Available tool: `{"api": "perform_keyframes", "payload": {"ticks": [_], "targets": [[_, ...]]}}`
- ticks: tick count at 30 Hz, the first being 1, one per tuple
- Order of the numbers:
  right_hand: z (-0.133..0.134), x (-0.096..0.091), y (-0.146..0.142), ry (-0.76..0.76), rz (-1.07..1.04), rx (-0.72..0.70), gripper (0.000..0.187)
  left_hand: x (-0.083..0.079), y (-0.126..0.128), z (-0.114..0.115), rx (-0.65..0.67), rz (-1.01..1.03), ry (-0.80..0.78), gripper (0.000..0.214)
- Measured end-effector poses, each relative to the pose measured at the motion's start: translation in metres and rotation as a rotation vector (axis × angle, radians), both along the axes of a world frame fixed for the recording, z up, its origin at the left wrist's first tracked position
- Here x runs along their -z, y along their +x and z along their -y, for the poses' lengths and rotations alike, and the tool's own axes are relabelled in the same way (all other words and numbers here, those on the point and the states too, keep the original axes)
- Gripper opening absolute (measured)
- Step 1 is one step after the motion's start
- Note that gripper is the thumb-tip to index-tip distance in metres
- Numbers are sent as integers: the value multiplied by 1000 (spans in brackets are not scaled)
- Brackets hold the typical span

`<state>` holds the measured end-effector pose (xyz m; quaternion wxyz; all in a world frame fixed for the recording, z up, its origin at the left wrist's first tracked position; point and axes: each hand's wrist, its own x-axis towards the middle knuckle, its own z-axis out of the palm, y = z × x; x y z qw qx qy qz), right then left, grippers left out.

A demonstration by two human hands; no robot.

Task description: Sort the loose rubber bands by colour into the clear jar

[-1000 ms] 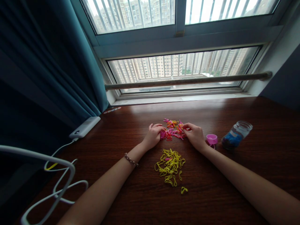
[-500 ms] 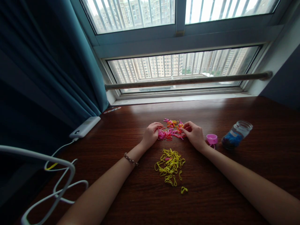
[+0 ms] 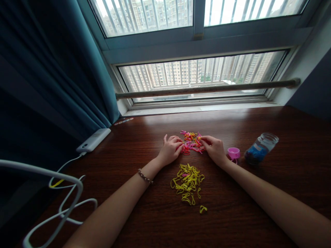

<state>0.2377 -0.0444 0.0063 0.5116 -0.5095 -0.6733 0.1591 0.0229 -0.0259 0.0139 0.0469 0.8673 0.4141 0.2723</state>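
Note:
A pile of pink, red and orange rubber bands [image 3: 190, 146] lies on the brown table between my two hands. My left hand [image 3: 170, 150] is at the pile's left side, thumb and forefinger drawn together over its edge; what lies between those tips is hidden. On the right, my right hand [image 3: 213, 148] pinches at the pile's upper edge, with a small yellow rubber band [image 3: 199, 138] showing at its fingertips. Nearer to me is a separate heap of yellow rubber bands [image 3: 188, 182], with a pink piece among them. One yellow rubber band [image 3: 203, 209] lies apart in front of it.
Right of my right hand are a pink cap [image 3: 233, 153] and a tilted clear jar [image 3: 261, 148] with blue on its side. At the left, a white power bank [image 3: 94, 140] with a white cable [image 3: 77, 186] lies by the blue curtain [image 3: 100, 86]. A window stands behind the table.
My left hand has shifted right and over the pile's left part, covering some pink bands, its thumb and forefinger closer together. My right hand has barely moved; a yellow band now shows at its fingertips.

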Motion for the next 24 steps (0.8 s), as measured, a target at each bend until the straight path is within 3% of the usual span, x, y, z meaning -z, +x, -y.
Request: {"api": "perform_keyframes", "payload": {"ticks": [6,13,18,22,24], "targets": [[12,-11,-9,65,10,-190,18,3,-4,-8,-28,196,-4,22],[46,-26,-29,164,314,-704,15,1,-8,-11,-90,468,29,11],[32,-18,-23,194,385,-448,22,-6,-7,-7,-38,572,-54,13],[18,-13,-17,179,565,-445,35,-16,-2,3,178,540,-188,16],[16,-11,-17,155,621,-432,32,-20,2,9,291,482,-221,18]]}}
